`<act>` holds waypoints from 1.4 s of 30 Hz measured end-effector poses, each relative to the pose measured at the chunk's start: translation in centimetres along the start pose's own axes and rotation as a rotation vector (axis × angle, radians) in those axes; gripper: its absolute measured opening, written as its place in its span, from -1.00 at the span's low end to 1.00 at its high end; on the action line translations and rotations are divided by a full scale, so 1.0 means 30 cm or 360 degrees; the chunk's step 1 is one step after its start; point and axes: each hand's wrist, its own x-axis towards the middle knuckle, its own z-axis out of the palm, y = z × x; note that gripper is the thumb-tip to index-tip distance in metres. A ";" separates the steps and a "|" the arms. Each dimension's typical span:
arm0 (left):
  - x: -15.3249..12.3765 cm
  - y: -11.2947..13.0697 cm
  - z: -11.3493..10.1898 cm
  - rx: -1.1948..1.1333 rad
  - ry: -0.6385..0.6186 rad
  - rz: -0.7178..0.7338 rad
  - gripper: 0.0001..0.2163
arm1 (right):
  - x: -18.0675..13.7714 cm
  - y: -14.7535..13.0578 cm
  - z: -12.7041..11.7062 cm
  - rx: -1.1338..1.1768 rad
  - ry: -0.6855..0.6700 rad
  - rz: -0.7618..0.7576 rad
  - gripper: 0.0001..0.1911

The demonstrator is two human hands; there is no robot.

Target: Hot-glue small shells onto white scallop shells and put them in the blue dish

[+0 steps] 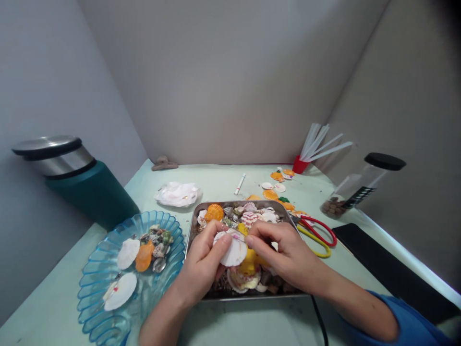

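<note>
My left hand (203, 262) grips a white scallop shell (235, 251) above a metal tray (197, 211) filled with several shells of many colours. My right hand (284, 250) is closed in a pinch at the shell's right edge, thumb and fingertips pressed on it. An orange shell (214, 212) lies at the tray's back left. Beneath the held shell a yellow shell (248, 264) shows between my hands.
A blue glass dish (97, 283) at left holds a few shells. Behind it stands a teal bin with a steel lid (72, 178). Scissors (317, 233), loose shells (273, 190), a red cup of white sticks (300, 164), a tilted jar (356, 190) and a black pad (382, 269) lie right.
</note>
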 end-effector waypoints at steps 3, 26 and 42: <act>0.000 -0.001 0.002 -0.0001 -0.0008 0.0039 -0.78 | -0.003 0.000 -0.004 0.0007 -0.0014 0.0011 -0.72; -0.011 -0.004 0.004 0.0227 0.0164 0.0109 -0.81 | 0.000 0.005 -0.006 -0.0002 -0.0008 -0.0006 -0.71; -0.012 0.006 0.014 0.0222 0.0216 0.0100 -0.77 | -0.004 0.002 0.001 0.0012 0.0036 -0.0010 -0.71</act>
